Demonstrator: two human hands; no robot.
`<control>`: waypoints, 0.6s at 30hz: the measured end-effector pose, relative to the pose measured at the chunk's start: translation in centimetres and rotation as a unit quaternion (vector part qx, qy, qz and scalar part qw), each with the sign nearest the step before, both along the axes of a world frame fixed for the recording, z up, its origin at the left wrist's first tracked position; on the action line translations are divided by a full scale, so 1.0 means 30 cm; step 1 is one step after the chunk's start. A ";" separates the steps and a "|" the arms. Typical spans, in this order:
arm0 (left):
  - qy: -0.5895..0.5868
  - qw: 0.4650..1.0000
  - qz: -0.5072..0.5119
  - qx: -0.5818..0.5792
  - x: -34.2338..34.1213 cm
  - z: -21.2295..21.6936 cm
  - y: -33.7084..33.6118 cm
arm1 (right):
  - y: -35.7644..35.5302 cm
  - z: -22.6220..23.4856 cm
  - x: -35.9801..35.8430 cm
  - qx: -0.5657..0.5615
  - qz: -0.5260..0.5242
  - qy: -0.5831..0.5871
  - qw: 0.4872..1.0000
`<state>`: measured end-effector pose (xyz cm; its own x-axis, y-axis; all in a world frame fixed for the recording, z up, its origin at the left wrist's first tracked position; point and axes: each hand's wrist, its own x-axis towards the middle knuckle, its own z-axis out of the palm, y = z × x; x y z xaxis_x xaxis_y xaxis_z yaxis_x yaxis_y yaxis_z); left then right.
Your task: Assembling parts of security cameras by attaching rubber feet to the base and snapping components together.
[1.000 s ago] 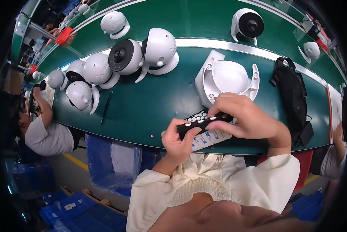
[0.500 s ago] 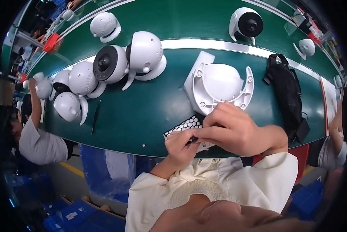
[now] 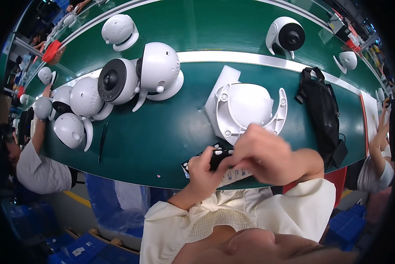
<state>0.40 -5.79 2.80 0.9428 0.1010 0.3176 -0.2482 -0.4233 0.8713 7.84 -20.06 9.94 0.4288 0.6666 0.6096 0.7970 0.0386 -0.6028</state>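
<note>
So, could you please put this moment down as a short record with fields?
Setting: long green workbench
Left hand: grips a black strip of small white round parts
Right hand: fingers on the same strip, over a white sheet
Ahead of hands: white dome shell in a cradle
Left of bench: cluster of white dome camera housings
Right: black bag

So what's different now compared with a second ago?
The right hand has slid left over the black dotted sheet until its fingertips meet the left hand, which keeps its grip. The white domed shell, black bag and round white cameras stayed put.
</note>
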 end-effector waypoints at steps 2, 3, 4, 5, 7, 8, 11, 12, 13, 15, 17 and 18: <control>-0.013 0.998 0.002 -0.060 0.007 -0.004 -0.006 | -0.015 0.052 0.074 -0.008 -0.053 -0.052 0.997; -0.045 0.998 -0.017 -0.050 0.004 -0.012 -0.003 | -0.001 0.064 0.081 -0.018 -0.151 0.009 0.988; -0.077 0.997 -0.016 0.002 0.003 -0.010 -0.003 | 0.008 0.058 0.114 0.005 -0.135 0.083 0.987; -0.109 0.992 -0.014 0.056 0.004 -0.002 -0.004 | 0.019 0.054 0.133 0.009 -0.136 0.116 0.984; -0.128 0.989 -0.038 0.058 0.021 -0.012 0.000 | 0.039 0.035 0.158 0.015 -0.133 0.133 0.982; -0.139 0.987 -0.057 0.057 0.037 -0.013 0.001 | 0.041 0.025 0.161 0.015 -0.133 0.133 0.982; -0.135 0.984 -0.116 0.033 0.048 -0.023 -0.003 | 0.038 0.017 0.160 -0.013 -0.120 0.132 0.984; -0.132 0.984 -0.121 0.008 0.048 -0.029 -0.010 | 0.040 0.015 0.160 -0.015 -0.120 0.133 0.984; -0.130 0.983 -0.126 -0.017 0.048 -0.034 -0.013 | 0.043 0.013 0.160 -0.018 -0.131 0.126 0.983; -0.129 0.983 -0.129 -0.020 0.049 -0.033 -0.012 | 0.046 0.011 0.159 -0.022 -0.142 0.120 0.982; -0.127 0.983 -0.132 -0.021 0.051 -0.032 -0.013 | 0.047 0.010 0.158 -0.025 -0.156 0.114 0.981; -0.128 0.983 -0.133 -0.020 0.051 -0.035 -0.012 | 0.048 0.009 0.159 -0.025 -0.156 0.114 0.981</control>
<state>1.94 -6.15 1.76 0.8278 -0.1202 0.5480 -0.5578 -0.2803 0.7812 12.61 -18.63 10.20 0.7378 0.5086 0.4438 0.6096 -0.2197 -0.7616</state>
